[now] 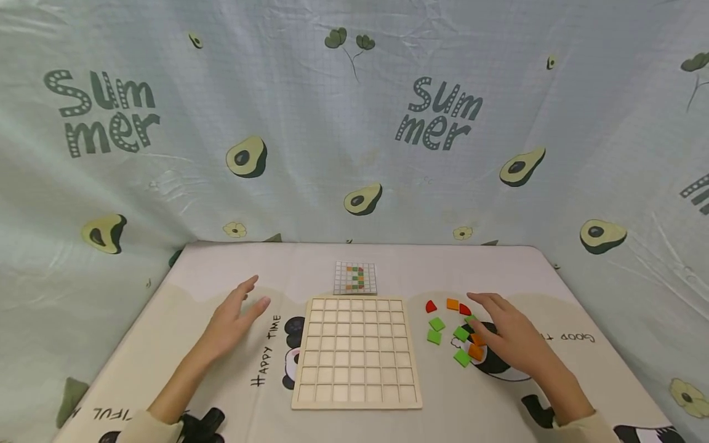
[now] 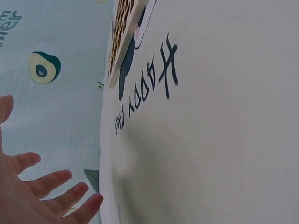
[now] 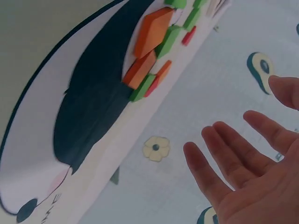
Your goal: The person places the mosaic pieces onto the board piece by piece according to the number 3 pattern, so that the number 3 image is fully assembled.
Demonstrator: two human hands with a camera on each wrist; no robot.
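Observation:
A square wooden grid board [image 1: 357, 352] lies flat on the cloth, its square compartments showing bare wood. Just behind it is a small card [image 1: 355, 278] printed with a grid of coloured squares. Loose flat pieces lie to the board's right: several green squares [image 1: 462, 357], orange squares [image 1: 452, 304] and red rounded wedges [image 1: 431, 306]. My left hand [image 1: 229, 320] hovers left of the board, fingers extended, holding nothing. Over the right edge of the pieces, my right hand [image 1: 512, 335] is held with spread fingers and nothing in it; it partly hides some pieces in the head view.
A printed cloth [image 1: 232, 394] with panda drawings and lettering covers the table. Behind the table hangs a pale curtain [image 1: 310, 123] with avocado prints. A black device [image 1: 203, 426] sits by my left wrist. In the right wrist view, orange pieces [image 3: 153, 31] lie close together, some overlapping in sight.

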